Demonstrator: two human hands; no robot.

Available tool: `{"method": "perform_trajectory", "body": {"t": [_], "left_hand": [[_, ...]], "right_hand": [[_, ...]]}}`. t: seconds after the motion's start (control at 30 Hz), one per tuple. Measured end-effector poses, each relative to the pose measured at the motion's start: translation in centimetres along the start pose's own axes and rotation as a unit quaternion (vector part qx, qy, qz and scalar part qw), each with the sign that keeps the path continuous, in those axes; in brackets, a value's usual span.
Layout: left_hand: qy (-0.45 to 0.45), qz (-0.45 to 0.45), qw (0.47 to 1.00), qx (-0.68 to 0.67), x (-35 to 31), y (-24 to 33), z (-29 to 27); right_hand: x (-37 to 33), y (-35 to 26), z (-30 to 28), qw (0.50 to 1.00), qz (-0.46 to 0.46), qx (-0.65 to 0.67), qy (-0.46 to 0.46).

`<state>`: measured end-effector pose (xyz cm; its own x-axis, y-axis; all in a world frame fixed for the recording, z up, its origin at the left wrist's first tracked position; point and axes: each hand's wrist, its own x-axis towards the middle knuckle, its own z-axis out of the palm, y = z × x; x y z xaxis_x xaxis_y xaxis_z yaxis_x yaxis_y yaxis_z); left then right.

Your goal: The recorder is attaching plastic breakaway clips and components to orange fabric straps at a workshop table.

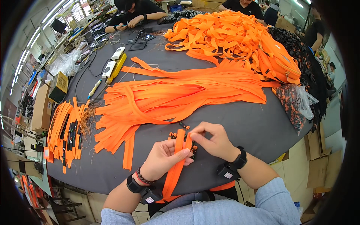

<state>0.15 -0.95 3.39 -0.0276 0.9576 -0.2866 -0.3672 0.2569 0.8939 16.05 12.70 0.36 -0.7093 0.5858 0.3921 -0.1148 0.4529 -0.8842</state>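
Observation:
My left hand [159, 159] grips an orange zipper tape [173, 177] between thumb and fingers, near the table's front edge. The tape hangs down over that edge toward my lap. At its upper end my right hand [217, 141] pinches the orange end with thumb and forefinger; whether a slider is in the pinch is hidden. Small black and orange zipper sliders [194, 149] lie on the table beside and partly behind my hands. Just beyond them a wide stack of flat orange zipper tapes [180, 93] spreads across the table, one tape curling over the top.
A tangled orange heap [221, 32] and an orange zippered pouch [279, 62] stand at the back right. A clear bag of sliders [294, 105] sits at right. Cut strips [63, 131] lie left, near a yellow device [117, 66] and a corded pen-shaped tool [94, 89]. Co-workers sit opposite.

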Motion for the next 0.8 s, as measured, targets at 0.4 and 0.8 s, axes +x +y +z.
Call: {"method": "perform_trajectory", "body": {"t": [0.4,0.8], "left_hand": [[0.093,0.078,0.992,0.04,1.2,-1.3,-1.1],[0.149,0.186,0.962,0.131,1.6,-2.5,-1.1]], "right_hand": [[1.1,3.8,-0.5,0.968,0.005,-0.226,-0.106],[0.7,-0.1,-0.4,0.975,0.1,0.187,-0.062]]}}
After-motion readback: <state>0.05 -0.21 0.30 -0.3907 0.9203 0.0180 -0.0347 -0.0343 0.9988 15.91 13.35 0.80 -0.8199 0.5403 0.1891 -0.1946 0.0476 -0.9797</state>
